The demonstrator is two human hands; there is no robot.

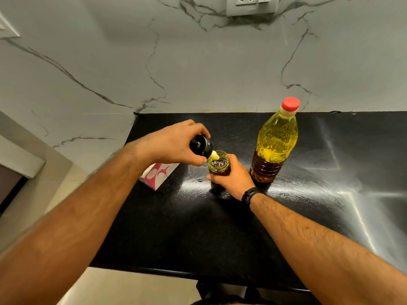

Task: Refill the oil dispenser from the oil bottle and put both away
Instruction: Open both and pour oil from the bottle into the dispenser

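Your right hand (pixel 231 176) grips the open glass oil dispenser (pixel 219 165) on the black counter (pixel 198 227); your left hand (pixel 174 144) pinches its black lid (pixel 201 146) tilted over the mouth. The red-capped oil bottle (pixel 275 142) stands just right, no label readable.

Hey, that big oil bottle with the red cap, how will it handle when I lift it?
The oil bottle looks nearly full, so probably heavy. Its thin clear plastic may flex under a squeeze. Tall and narrow, it could tip if nudged.

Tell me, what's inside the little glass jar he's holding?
The little glass jar, held by the right hand, has dark-looking oil in it. The left hand holds its black top tilted over the open mouth. Fingers hide the jar's lower part.
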